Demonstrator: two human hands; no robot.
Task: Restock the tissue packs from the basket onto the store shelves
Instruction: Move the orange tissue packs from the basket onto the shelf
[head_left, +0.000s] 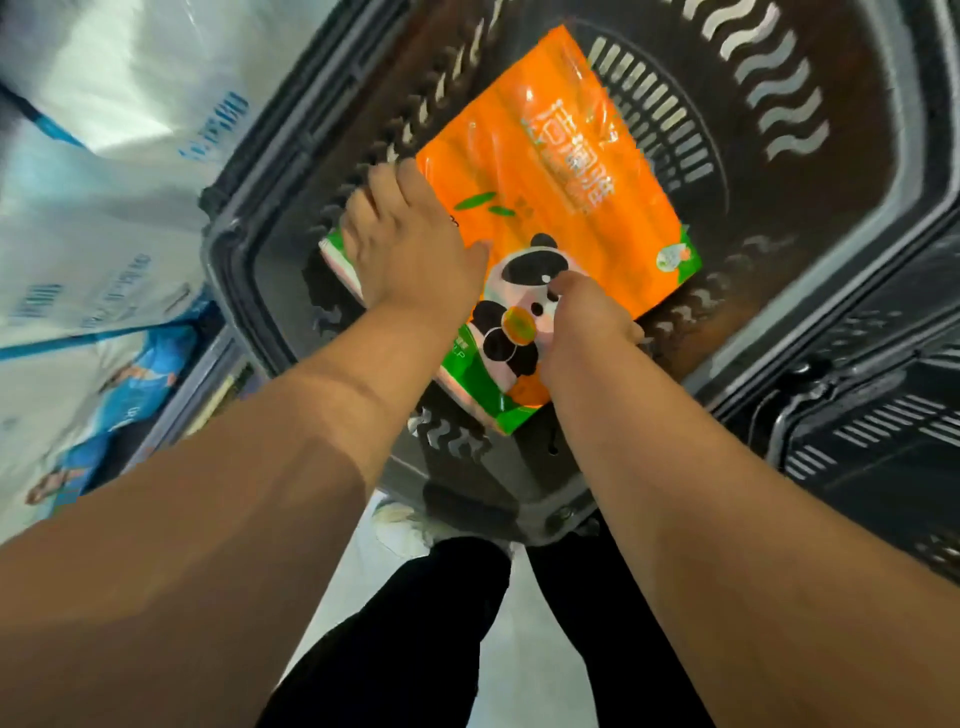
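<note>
An orange tissue pack (566, 171) with a panda print and green trim lies tilted inside a dark grey plastic basket (234, 260). My left hand (410, 244) lies over the pack's left end, fingers curled down round its edge. At the pack's near right side, my right hand (587, 317) grips the wrapper with bent fingers over the panda. The underside of the pack is hidden.
White and blue tissue packs (104, 182) fill the shelves on the left. A second dark basket (872, 436) sits at the right. My dark trouser legs and a white shoe (405, 525) stand on the pale floor below the basket.
</note>
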